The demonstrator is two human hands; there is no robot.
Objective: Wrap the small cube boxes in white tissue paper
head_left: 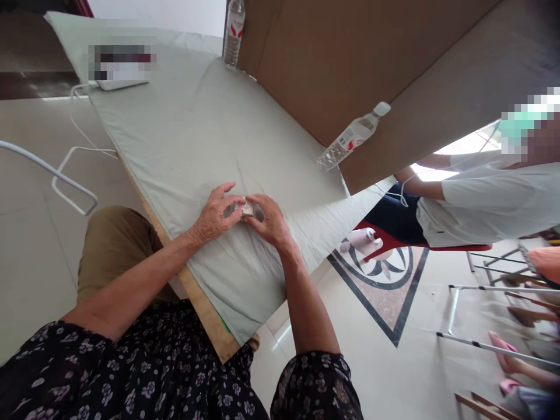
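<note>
Close to the table's near edge, both of my hands meet around a small pale block-like thing (247, 209); its exact kind is too small to make out. My left hand (215, 213) has thumb and fingertips at its left side, with the index finger lifted away. From the right, my right hand (270, 220) grips it between thumb and curled fingers. The fingers partly cover the thing. Beneath it lies a pale grey-green tablecloth (175, 128) with wrinkles around the hands.
A cardboard partition (315, 70) stands across the table, with one plastic water bottle (352, 137) leaning by its near end and another bottle (234, 35) at the far end. A white device (122, 83) with a cable lies far left. A person in a white shirt (494, 198) sits beyond the partition.
</note>
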